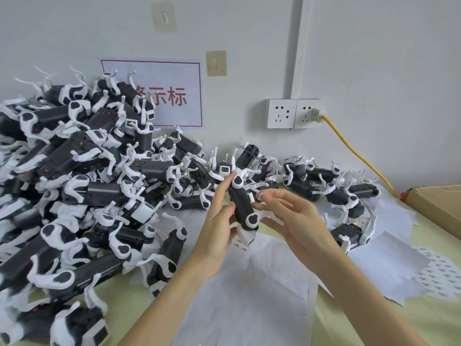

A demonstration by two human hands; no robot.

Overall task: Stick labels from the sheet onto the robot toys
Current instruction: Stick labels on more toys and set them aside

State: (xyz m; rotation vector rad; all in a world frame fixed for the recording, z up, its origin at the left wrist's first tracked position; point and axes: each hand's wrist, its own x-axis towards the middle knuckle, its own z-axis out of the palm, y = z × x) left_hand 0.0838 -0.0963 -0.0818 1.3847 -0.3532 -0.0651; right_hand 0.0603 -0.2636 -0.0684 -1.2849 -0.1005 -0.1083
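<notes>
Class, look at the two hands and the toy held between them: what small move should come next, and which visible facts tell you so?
Probably the right hand should press the small label pinched at its fingertips onto the dark body of the robot toy. The left hand holds that toy upright above the table, and the label sits right beside the body, seemingly not yet stuck flat.

- robot toys piled on the left: black bodies, white legs, white joint caps with black blobs, a few tiny red dots
- the held toy: same black and white
- table: pale yellow-green
- far wall sign: white with a dark red border and red characters
- cable on the right: bright yellow
- label sheet, near right: white with rows of small grey marks
</notes>
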